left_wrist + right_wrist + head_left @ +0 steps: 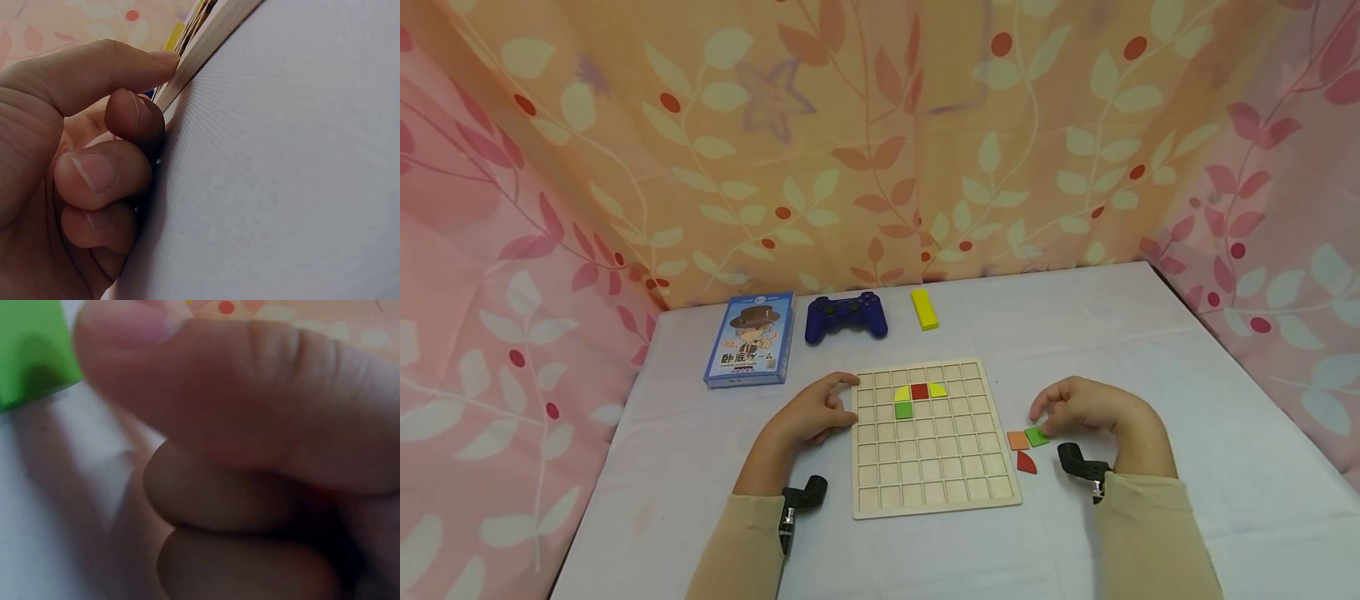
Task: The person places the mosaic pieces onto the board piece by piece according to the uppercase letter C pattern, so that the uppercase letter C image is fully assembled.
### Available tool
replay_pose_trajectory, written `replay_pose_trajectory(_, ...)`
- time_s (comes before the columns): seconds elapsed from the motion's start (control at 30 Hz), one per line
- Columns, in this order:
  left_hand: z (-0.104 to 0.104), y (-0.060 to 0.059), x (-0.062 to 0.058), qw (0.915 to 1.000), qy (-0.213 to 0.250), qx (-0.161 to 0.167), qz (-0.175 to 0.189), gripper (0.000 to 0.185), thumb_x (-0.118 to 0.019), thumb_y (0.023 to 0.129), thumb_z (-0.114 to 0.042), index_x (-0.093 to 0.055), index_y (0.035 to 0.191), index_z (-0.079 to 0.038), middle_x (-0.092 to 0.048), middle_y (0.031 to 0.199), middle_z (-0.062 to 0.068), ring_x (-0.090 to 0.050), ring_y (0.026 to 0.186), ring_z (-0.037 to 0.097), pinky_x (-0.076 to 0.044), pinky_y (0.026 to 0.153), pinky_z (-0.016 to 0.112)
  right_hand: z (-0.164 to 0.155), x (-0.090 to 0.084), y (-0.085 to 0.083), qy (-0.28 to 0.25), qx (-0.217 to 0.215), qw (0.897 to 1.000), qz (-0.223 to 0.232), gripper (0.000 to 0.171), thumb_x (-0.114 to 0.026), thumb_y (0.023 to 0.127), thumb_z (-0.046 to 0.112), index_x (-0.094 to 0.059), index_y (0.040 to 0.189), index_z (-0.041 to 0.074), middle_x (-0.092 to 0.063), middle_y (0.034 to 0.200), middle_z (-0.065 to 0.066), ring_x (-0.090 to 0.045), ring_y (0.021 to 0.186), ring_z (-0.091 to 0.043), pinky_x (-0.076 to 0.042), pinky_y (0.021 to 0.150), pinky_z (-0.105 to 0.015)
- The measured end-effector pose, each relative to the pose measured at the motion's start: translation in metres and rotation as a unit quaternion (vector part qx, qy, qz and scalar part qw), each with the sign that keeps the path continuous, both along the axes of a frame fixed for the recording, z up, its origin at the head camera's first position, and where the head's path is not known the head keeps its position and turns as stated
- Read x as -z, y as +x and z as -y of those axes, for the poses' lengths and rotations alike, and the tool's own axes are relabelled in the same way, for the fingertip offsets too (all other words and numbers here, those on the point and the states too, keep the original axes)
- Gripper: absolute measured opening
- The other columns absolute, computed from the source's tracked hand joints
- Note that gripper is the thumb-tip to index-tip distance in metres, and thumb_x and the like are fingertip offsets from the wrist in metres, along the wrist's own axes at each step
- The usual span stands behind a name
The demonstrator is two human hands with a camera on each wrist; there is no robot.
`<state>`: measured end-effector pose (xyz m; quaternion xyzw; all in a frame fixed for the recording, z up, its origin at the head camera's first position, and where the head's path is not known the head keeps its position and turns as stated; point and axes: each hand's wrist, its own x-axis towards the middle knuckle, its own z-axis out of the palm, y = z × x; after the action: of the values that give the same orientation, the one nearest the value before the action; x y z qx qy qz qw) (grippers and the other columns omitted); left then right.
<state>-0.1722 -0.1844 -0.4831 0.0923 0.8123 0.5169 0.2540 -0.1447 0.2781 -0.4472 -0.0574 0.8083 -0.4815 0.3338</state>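
Note:
A pale wooden grid board [928, 475] lies on the table between the hands. My left hand [812, 412] rests at its left side, index finger at the upper left corner. The thumb [119, 70] touches the board's side edge [187, 74] in the left wrist view; the other fingers are curled. In the grid sit a red square [920, 392], two yellow quarter-round tiles [902, 394] and a green square [904, 410]. My right hand [1086, 406] is over a loose green square tile [1037, 437], thumb at its edge. Whether it touches the tile is unclear.
Beside the loose green tile lie an orange square [1018, 441] and a red quarter-round tile [1026, 463]. Further back are a blue illustrated box [751, 340], a dark blue game controller [847, 317] and a yellow block [924, 309]. Patterned curtains [880, 167] border the table.

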Motion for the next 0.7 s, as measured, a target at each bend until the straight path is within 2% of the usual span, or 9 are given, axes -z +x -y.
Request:
replay_pose_trajectory(0.1, 0.000, 0.000, 0.000, 1.0000, -0.001, 0.001, 0.000, 0.064, -0.079, 0.089, -0.010, -0.050, 0.146, -0.015, -0.052, 0.057, 0.002, -0.039, 0.038, 0.013, -0.033, 0.039, 0.028, 0.003, 0.004, 0.000, 0.012, -0.002, 1.000, 0.006, 0.022, -0.075, 0.077, -0.002, -0.074, 0.099, -0.002, -0.050, 0.061, 0.003, -0.044, 0.059, -0.011, -0.037, 0.059, -0.025)
replay_pose_trajectory(0.23, 0.000, 0.000, 0.001, 1.0000, -0.003, 0.001, -0.003, 0.064, -0.079, 0.089, -0.010, -0.050, 0.146, -0.015, -0.052, 0.057, 0.002, -0.039, 0.038, 0.014, -0.033, 0.039, 0.028, 0.007, 0.004, -0.001, 0.041, 0.003, 0.999, -0.019, 0.021, -0.076, 0.076, -0.001, -0.078, 0.097, 0.002, -0.055, 0.064, 0.001, -0.047, 0.064, -0.014, -0.039, 0.065, -0.029)
replay_pose_trajectory(0.47, 0.000, -0.001, 0.001, 1.0000, -0.003, -0.003, -0.001, 0.064, -0.079, 0.088, -0.010, -0.051, 0.145, -0.015, -0.052, 0.057, 0.001, -0.039, 0.038, 0.013, -0.032, 0.039, 0.027, 0.009, 0.004, -0.005, 0.084, 0.045, 0.992, -0.086, 0.018, -0.074, 0.084, 0.005, -0.079, 0.101, 0.006, -0.073, 0.094, -0.002, -0.054, 0.091, -0.020, -0.042, 0.082, -0.036)
replay_pose_trajectory(0.57, 0.000, 0.000, 0.001, 1.0000, 0.000, 0.001, -0.004, 0.064, -0.079, 0.089, -0.010, -0.050, 0.146, -0.013, -0.052, 0.057, 0.001, -0.039, 0.038, 0.013, -0.033, 0.039, 0.027, 0.010, 0.006, -0.008, 0.097, 0.064, 0.986, -0.116, 0.017, -0.074, 0.086, 0.009, -0.079, 0.103, 0.006, -0.074, 0.098, -0.002, -0.056, 0.092, -0.019, -0.044, 0.082, -0.036)
replay_pose_trajectory(0.7, 0.000, 0.000, -0.001, 1.0000, 0.002, 0.006, -0.007, 0.065, -0.078, 0.089, -0.009, -0.049, 0.147, -0.012, -0.051, 0.056, 0.002, -0.039, 0.038, 0.013, -0.033, 0.040, 0.027, 0.013, 0.009, -0.011, 0.109, 0.088, 0.979, -0.145, 0.017, -0.074, 0.090, 0.014, -0.079, 0.104, 0.006, -0.071, 0.095, -0.002, -0.056, 0.089, -0.018, -0.044, 0.081, -0.036)
